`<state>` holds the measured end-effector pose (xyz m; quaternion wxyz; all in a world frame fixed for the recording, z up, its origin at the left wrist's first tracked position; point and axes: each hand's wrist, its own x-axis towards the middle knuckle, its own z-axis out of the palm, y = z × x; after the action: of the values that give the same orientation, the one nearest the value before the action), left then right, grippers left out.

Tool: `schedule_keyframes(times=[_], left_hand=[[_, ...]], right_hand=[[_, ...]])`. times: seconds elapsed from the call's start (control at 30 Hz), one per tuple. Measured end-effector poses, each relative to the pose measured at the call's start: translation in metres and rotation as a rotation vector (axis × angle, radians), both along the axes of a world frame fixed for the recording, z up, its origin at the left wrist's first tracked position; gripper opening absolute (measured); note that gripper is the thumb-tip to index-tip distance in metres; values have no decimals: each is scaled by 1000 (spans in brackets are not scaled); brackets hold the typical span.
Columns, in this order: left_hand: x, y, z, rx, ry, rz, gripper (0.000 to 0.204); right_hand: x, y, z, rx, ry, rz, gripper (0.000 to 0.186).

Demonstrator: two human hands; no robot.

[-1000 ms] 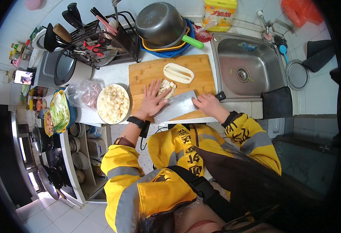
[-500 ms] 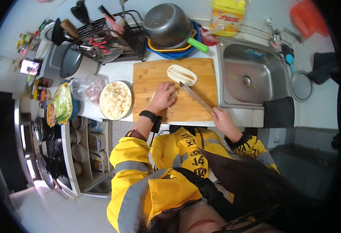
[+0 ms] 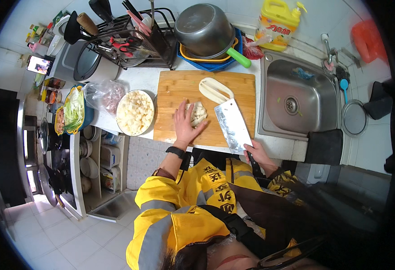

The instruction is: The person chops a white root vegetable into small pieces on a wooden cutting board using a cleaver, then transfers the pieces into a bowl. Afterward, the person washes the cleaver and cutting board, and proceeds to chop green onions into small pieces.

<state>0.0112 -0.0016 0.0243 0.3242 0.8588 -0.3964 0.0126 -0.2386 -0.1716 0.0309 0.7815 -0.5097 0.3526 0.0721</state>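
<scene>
My right hand (image 3: 261,154) grips a cleaver (image 3: 233,125) by its dark handle. The wide blade lies nearly flat over the right part of the wooden cutting board (image 3: 170,85), wet with pale bits. Its far corner meets long pale peeled vegetable pieces (image 3: 215,89) lying side by side. My left hand (image 3: 186,128), fingers spread, rests on the board against a small heap of cut pale strips (image 3: 198,114); its thumb and fingers partly surround them. Left of the board, a white bowl (image 3: 126,133) is full of pale cubes (image 3: 135,111).
A steel sink (image 3: 283,121) adjoins the board on the right. Behind stand an upturned pot (image 3: 204,31) with a green handle, a yellow jug (image 3: 276,27) and a utensil rack (image 3: 161,49). Leftward are a plastic bag (image 3: 107,99) and a basket of greens (image 3: 74,112).
The cleaver has turned from edge-on to nearly flat, and my right hand has shifted toward the near edge. My left fingers have spread, uncovering the cut strips. The view has shifted slightly.
</scene>
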Motion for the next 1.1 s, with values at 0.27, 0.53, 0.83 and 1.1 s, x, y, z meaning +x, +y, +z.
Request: schedule_keyframes(times=[0.27, 0.53, 0.83, 1.1], left_hand=[[8, -11, -1, 98, -167, -67, 55], [12, -11, -10, -86, -46, -94, 49], [17, -11, 2, -262, 99, -51, 46], [72, 46, 46, -225, -89, 191, 45]], right_hand=[[27, 74, -6, 108, -71, -190, 15], [106, 136, -9, 7, -127, -283, 13], [125, 141, 2, 29, -132, -233, 10], [186, 161, 31, 78, -243, 27, 12]])
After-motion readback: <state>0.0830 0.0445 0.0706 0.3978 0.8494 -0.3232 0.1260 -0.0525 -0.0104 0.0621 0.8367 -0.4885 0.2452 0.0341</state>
